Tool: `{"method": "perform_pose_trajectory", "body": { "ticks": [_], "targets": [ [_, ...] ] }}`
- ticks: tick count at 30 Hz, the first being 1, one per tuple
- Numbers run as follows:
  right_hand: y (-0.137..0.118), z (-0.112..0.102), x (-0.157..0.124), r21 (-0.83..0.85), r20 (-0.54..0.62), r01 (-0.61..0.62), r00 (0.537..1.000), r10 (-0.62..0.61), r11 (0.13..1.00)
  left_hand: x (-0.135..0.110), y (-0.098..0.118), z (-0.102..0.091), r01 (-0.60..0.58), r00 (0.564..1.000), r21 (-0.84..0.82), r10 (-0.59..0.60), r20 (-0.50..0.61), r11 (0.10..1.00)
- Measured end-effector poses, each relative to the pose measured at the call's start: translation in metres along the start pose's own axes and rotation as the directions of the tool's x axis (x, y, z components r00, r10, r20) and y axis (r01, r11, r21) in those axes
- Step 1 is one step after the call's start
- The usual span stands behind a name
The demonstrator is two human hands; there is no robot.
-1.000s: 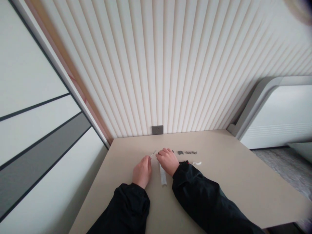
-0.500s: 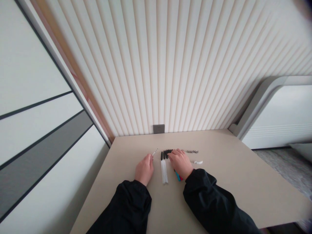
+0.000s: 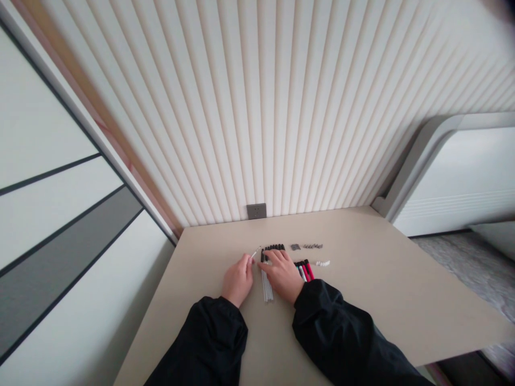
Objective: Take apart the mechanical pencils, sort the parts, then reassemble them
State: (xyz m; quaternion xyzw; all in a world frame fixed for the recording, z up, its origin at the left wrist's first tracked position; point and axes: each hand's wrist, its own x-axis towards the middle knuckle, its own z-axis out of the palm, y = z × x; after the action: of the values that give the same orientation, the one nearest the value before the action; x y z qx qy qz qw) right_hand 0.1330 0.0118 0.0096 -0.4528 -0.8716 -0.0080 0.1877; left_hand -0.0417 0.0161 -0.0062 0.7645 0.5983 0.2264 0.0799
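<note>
My left hand (image 3: 238,279) is closed, pinching a slim white stick (image 3: 256,252) that points up and to the right. My right hand (image 3: 281,273) hovers close beside it, thumb and forefinger apart, over the upper end of several thin white rods (image 3: 266,289) lying side by side. Whether something tiny sits between those fingers is too small to make out. A row of short black pieces (image 3: 276,247) lies just beyond the right hand. Partly hidden by this hand are pen-like barrels, a red one (image 3: 309,270) and a white one (image 3: 301,272) among them, with black ends.
Small dark grey pieces (image 3: 295,247) lie in a cluster, with more grey bits (image 3: 313,246) to their right. Little white pieces (image 3: 323,263) lie nearer me. The beige table (image 3: 354,321) meets a ribbed wall with a dark socket (image 3: 256,211). A bed headboard (image 3: 462,171) stands right.
My right hand has moved left, off the black pieces and toward my left hand, uncovering the coloured barrels and grey cluster. The left hand still holds the stick. The view has shifted slightly.
</note>
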Motion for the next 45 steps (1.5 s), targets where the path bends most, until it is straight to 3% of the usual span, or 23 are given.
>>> {"method": "perform_pose_trajectory", "body": {
  "ticks": [6, 23, 36, 45],
  "targets": [
    [-0.003, 0.011, 0.003, -0.024, 0.003, -0.058, 0.998, 0.059, 0.998, 0.001, -0.002, 0.002, 0.016, 0.999, -0.001, -0.016, 0.044, 1.0],
    [0.001, 0.01, 0.011, 0.004, 0.06, -0.094, 0.994, 0.094, 0.996, -0.001, 0.002, 0.0, -0.005, 1.0, -0.009, 0.005, 0.023, 1.0],
    [0.002, 0.015, 0.006, -0.027, 0.006, -0.145, 0.989, 0.146, 0.989, 0.0, 0.003, -0.002, -0.007, 0.999, -0.005, 0.007, 0.036, 1.0],
    [0.019, -0.004, -0.006, -0.061, 0.013, -0.302, 0.953, 0.303, 0.952, 0.0, 0.001, 0.0, -0.033, 0.997, -0.024, 0.035, 0.062, 0.999]
  ]
}}
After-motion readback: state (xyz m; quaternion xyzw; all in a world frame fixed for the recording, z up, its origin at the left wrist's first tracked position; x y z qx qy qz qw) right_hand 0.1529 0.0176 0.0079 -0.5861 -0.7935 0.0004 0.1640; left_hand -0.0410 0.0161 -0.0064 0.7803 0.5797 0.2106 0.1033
